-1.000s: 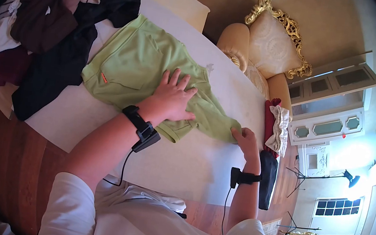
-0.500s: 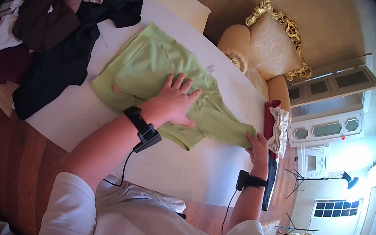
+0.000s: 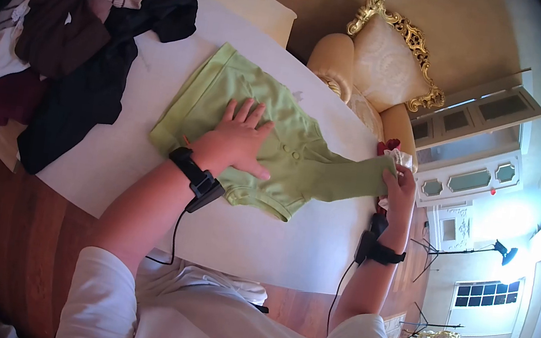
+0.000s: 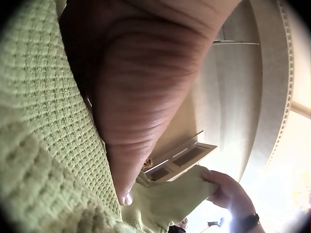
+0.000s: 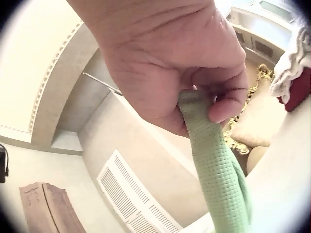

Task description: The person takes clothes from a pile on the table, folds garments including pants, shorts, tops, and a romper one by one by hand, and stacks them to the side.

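Note:
A light green knit top (image 3: 201, 95) with buttons lies on the white table, its sleeve (image 3: 348, 178) stretched to the right. My left hand (image 3: 239, 139) rests flat on the body of the top with fingers spread. In the left wrist view the thumb (image 4: 141, 102) lies along the waffle-textured fabric. At the sleeve's end, my right hand (image 3: 403, 190) pinches the cuff. The right wrist view has the sleeve (image 5: 216, 165) hanging from between thumb and curled fingers (image 5: 228, 104), raised off the table.
A heap of dark, white and striped clothes (image 3: 64, 25) covers the table's left end, with a black garment (image 3: 85, 100) trailing toward me. Red and white clothes (image 3: 392, 154) sit at the right end, partly behind my right hand. A gold-framed armchair (image 3: 386, 68) stands beyond the table.
My right hand has moved right and up, drawing the sleeve out straight. The whole green top has slid right, away from the clothes heap. My left hand stays spread on it.

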The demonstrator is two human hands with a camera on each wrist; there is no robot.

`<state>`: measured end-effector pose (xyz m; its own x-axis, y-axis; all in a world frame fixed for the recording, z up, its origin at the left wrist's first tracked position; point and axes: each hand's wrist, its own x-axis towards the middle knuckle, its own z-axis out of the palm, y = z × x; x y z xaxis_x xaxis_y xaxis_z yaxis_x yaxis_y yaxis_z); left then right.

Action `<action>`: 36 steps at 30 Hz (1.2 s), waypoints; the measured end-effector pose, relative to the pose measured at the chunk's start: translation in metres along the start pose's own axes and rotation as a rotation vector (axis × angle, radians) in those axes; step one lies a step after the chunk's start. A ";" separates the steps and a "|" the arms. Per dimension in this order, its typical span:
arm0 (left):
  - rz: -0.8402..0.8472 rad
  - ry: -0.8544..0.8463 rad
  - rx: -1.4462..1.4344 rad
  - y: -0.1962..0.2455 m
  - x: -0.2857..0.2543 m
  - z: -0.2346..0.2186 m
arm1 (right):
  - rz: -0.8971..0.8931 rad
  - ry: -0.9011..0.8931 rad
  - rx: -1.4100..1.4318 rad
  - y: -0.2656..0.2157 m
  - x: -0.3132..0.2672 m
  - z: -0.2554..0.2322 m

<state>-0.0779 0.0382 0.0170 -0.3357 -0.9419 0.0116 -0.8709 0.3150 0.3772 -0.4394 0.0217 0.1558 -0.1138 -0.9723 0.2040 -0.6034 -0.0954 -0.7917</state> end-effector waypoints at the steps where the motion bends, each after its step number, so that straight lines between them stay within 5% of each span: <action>1: 0.000 0.000 0.003 0.001 0.000 -0.001 | 0.000 0.000 0.003 -0.008 0.003 0.006; 10: -0.011 0.081 -0.053 0.004 0.001 -0.005 | -0.330 -0.031 -0.414 -0.048 0.016 0.077; 12: 0.022 0.338 -0.145 0.004 0.007 0.006 | -0.297 -0.146 -0.438 -0.064 0.004 0.100; 13: 0.022 0.334 -0.144 0.004 0.009 0.006 | -0.294 -0.147 -0.436 -0.074 -0.006 0.109; 15: 0.050 0.427 -0.179 0.003 0.015 0.003 | -0.125 -0.453 0.119 -0.093 -0.020 0.123; 16: 0.047 0.424 -0.177 0.003 0.016 0.000 | -0.122 -0.457 0.122 -0.091 -0.018 0.124; 24: -0.066 0.256 -0.422 0.012 0.008 -0.030 | -0.133 -0.202 0.235 0.010 0.022 0.124; 26: -0.017 0.345 -0.339 0.013 0.006 -0.020 | -0.292 -0.113 0.046 0.036 0.022 0.126; 30: 0.097 0.516 -0.311 0.009 0.010 -0.005 | -0.266 -0.082 0.230 0.062 0.017 0.140; 33: 0.196 0.443 -0.415 0.001 0.011 -0.008 | -0.115 -0.168 0.399 0.067 0.014 0.148; 36: 0.048 0.381 -0.493 -0.001 0.015 -0.010 | -0.038 -0.150 0.454 0.078 0.015 0.157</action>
<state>-0.0785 0.0227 0.0264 -0.1397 -0.9320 0.3343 -0.5592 0.3529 0.7502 -0.3647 -0.0341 0.0066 0.0371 -0.9833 0.1783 -0.1958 -0.1821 -0.9636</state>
